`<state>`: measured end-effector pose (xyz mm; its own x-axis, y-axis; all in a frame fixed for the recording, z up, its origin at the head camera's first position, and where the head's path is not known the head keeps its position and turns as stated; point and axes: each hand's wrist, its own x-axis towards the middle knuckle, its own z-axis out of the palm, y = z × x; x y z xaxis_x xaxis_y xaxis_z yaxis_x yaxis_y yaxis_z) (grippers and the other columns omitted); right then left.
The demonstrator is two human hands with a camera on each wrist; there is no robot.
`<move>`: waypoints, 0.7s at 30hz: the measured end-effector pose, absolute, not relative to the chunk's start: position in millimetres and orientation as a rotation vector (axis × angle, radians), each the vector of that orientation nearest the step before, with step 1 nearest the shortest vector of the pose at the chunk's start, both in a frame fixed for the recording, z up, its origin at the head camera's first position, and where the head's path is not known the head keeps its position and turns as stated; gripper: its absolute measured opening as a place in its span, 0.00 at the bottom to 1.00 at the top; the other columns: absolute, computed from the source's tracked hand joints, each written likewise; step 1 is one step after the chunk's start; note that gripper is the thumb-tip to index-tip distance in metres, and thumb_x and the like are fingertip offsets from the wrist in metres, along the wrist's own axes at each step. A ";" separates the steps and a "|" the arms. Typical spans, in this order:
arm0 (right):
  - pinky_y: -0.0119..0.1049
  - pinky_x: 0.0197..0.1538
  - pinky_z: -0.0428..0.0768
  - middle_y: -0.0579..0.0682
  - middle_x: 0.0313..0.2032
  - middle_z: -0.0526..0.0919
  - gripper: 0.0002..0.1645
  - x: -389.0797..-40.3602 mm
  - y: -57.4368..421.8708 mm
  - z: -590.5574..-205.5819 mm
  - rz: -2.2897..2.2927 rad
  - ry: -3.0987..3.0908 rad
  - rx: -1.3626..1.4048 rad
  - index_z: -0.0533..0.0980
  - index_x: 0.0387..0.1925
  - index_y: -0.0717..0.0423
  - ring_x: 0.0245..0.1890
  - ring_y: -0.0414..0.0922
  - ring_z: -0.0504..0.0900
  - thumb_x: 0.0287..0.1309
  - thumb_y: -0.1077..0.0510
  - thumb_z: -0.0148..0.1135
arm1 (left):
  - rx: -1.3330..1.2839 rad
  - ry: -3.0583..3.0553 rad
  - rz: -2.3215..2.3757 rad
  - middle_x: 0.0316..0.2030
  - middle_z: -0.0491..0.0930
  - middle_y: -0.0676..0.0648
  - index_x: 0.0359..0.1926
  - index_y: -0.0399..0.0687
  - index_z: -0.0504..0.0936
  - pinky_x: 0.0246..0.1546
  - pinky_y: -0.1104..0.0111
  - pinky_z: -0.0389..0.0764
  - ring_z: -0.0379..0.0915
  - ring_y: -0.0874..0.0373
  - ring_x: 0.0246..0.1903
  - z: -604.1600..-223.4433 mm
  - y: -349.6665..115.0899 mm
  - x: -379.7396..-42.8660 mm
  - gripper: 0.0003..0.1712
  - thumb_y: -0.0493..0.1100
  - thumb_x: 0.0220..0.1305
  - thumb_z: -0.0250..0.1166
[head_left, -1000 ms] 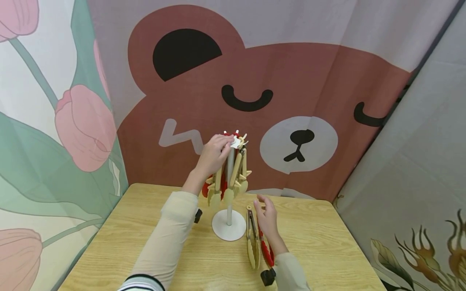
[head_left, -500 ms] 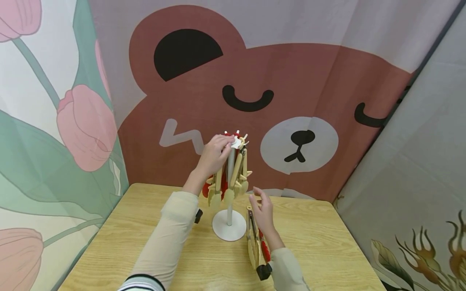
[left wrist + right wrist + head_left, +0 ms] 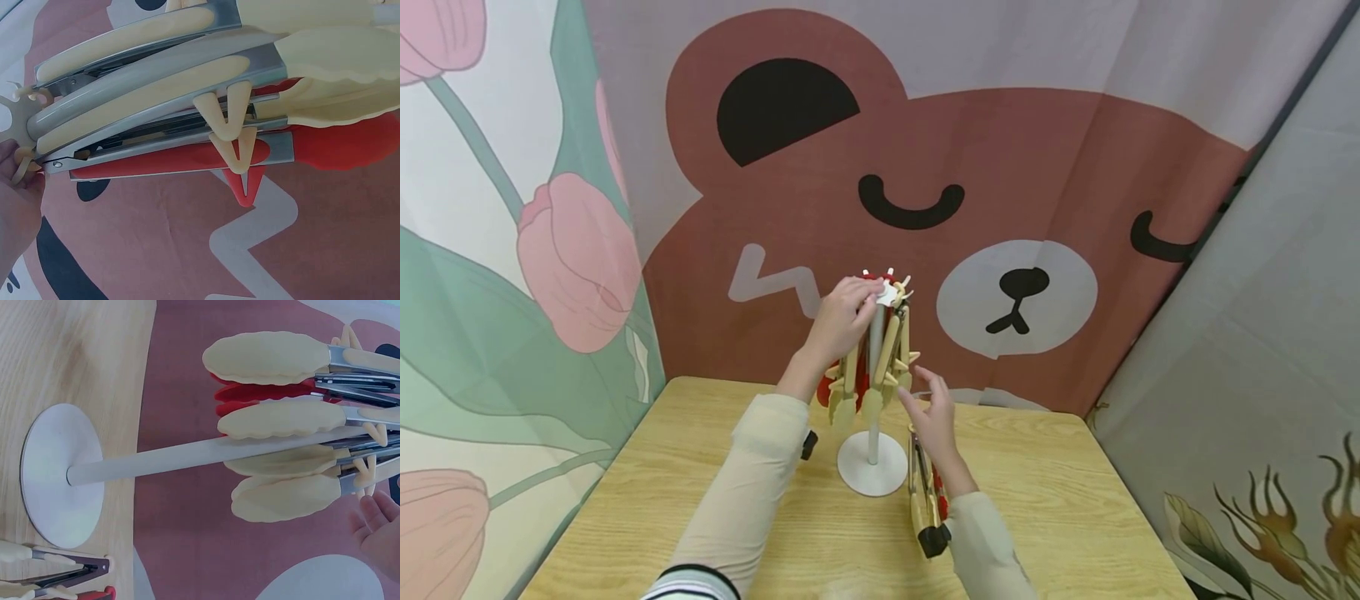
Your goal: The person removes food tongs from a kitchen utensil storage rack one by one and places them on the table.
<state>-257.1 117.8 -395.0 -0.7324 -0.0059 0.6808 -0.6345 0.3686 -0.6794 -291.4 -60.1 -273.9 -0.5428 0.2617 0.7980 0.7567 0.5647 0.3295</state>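
Observation:
Several kitchen tongs hang by their loops from a white stand (image 3: pixel 872 467) with hooks at its top. Most have cream scalloped heads (image 3: pixel 284 499); a red pair (image 3: pixel 350 140) hangs among them. My left hand (image 3: pixel 842 315) holds the stand's top, where the hooks are; in the left wrist view its fingers (image 3: pixel 22 187) lie against the hub and a cream loop. Beside the hanging tongs, on their right, is my right hand (image 3: pixel 934 412), fingers apart and nothing in it. In the right wrist view its fingertips are close to a cream pair; contact is unclear.
Cream tongs (image 3: pixel 919 500) and red tongs (image 3: pixel 942 492) lie on the wooden table (image 3: pixel 1045 500) right of the stand's base, partly behind the right wrist. A curtain with a bear print (image 3: pixel 1000 167) hangs behind the table.
My right hand has risen and moved left, from above the tongs lying on the table toward the hanging ones. The left hand stays at the stand's top.

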 end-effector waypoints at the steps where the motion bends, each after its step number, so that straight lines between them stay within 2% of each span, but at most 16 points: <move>1: 0.46 0.39 0.74 0.65 0.44 0.72 0.24 -254.5 115.7 -391.3 1.398 -2.041 0.560 0.68 0.50 0.71 0.38 0.54 0.73 0.51 0.65 0.61 | -0.811 -2.086 -0.888 0.49 0.76 0.44 0.46 0.37 0.79 0.58 0.64 0.59 0.67 0.53 0.51 -274.0 -60.1 -291.5 0.17 0.38 0.63 0.47; 5: 0.48 0.37 0.74 0.71 0.43 0.71 0.24 -244.2 108.2 -377.8 1.411 -2.030 0.585 0.67 0.49 0.76 0.36 0.57 0.72 0.50 0.68 0.61 | -0.811 -2.085 -0.890 0.49 0.76 0.45 0.47 0.37 0.79 0.59 0.64 0.58 0.67 0.53 0.51 -274.0 -60.0 -292.1 0.17 0.38 0.63 0.47; 9: 0.54 0.38 0.72 0.70 0.42 0.71 0.24 -240.0 104.4 -371.1 1.403 -2.046 0.561 0.66 0.48 0.78 0.35 0.56 0.71 0.49 0.69 0.61 | -0.815 -2.082 -0.885 0.49 0.76 0.45 0.47 0.37 0.79 0.58 0.64 0.58 0.67 0.53 0.51 -273.5 -59.7 -292.5 0.17 0.37 0.63 0.47; 11: 0.51 0.39 0.73 0.69 0.42 0.71 0.25 -240.1 103.5 -370.1 1.407 -2.061 0.549 0.66 0.48 0.78 0.36 0.56 0.71 0.49 0.69 0.61 | -0.816 -2.082 -0.882 0.49 0.76 0.44 0.47 0.37 0.79 0.58 0.64 0.58 0.67 0.53 0.51 -273.4 -59.4 -292.5 0.17 0.37 0.63 0.47; 14: 0.47 0.41 0.73 0.71 0.43 0.69 0.25 -242.4 102.8 -370.6 1.430 -2.074 0.547 0.65 0.49 0.79 0.39 0.61 0.71 0.49 0.69 0.61 | -0.811 -2.086 -0.883 0.49 0.76 0.44 0.46 0.37 0.79 0.59 0.64 0.58 0.67 0.53 0.51 -273.5 -59.1 -292.3 0.17 0.37 0.63 0.47; 17: 0.42 0.43 0.73 0.70 0.44 0.69 0.27 -255.7 106.0 -383.4 1.440 -2.090 0.541 0.66 0.50 0.76 0.43 0.63 0.70 0.50 0.66 0.62 | -0.805 -2.088 -0.885 0.49 0.76 0.44 0.46 0.36 0.79 0.59 0.64 0.58 0.67 0.53 0.51 -274.1 -58.6 -292.4 0.17 0.37 0.63 0.47; 21: 0.41 0.42 0.72 0.65 0.44 0.71 0.29 -274.5 108.8 -400.8 1.421 -2.112 0.522 0.67 0.52 0.71 0.43 0.60 0.70 0.49 0.61 0.64 | -0.802 -2.086 -0.879 0.49 0.76 0.44 0.46 0.36 0.79 0.58 0.63 0.58 0.67 0.53 0.51 -274.4 -58.2 -292.9 0.17 0.37 0.63 0.47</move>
<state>-274.5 108.8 -400.8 -0.7814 -0.0209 0.6237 -0.5856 0.3697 -0.7213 -292.9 -58.2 -274.4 -0.5449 0.2571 0.7981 0.7509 0.5733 0.3280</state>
